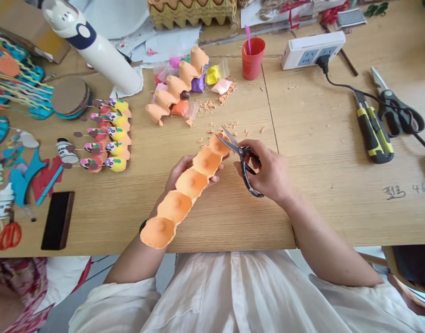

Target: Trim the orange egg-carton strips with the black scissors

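My left hand [184, 169] grips a long orange strip of egg-carton cups [184, 189] from beneath, holding it slanted above the table edge. Only its fingers show past the strip. My right hand [268, 173] is closed round the black handles of small scissors [240, 155]. The scissor blades are parted at the strip's far end cup. Orange paper scraps [219, 104] lie scattered on the wooden table [320, 152] just beyond.
A second orange cup strip [178, 85] lies among clay bags. Also in view: red cup [253, 58], power strip [313, 50] with cord, yellow-black cutter [374, 134], large scissors [396, 108], white bottle [90, 44], painted cup figures [110, 134], black phone [58, 219], red scissors [9, 235].
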Demonstrator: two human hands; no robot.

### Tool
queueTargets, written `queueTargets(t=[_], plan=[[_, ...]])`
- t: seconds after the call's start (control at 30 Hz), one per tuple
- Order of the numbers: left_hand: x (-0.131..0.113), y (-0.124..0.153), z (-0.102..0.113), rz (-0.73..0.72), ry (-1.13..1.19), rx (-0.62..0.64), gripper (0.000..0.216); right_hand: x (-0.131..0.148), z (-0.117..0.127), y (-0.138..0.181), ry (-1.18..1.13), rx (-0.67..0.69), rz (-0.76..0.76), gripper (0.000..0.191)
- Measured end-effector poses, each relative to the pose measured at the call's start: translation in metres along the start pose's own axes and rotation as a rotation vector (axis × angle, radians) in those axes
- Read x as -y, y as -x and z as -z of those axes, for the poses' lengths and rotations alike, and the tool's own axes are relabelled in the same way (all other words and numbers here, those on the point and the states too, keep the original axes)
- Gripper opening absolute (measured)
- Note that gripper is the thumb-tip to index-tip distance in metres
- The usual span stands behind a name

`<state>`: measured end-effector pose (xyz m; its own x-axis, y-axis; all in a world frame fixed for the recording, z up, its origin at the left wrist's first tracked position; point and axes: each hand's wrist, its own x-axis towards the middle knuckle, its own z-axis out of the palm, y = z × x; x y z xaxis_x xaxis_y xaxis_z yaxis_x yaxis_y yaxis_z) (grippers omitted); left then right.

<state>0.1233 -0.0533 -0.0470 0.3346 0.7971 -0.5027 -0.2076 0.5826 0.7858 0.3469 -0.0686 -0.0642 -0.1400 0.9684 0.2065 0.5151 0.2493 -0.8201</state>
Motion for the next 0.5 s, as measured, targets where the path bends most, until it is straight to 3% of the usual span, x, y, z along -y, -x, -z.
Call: queueTargets(t=[0.07,0.17,0.5], plan=[[0.004,-0.002,0.004,0.002,-0.066,-0.015,0.04,-0.004,0.001,-0.002,0.178,-0.051,0.066,0.032],[0.009,-0.004,0.007,0.016,-0.165,-0.032,0.039,-0.009,0.002,-0.005,0.273,-0.057,0.156,0.032],[0.002,0.007,0.006,0.152,-0.074,-0.014,0.032,-0.021,0.001,-0.007,0.468,0.103,0.348,0.039]])
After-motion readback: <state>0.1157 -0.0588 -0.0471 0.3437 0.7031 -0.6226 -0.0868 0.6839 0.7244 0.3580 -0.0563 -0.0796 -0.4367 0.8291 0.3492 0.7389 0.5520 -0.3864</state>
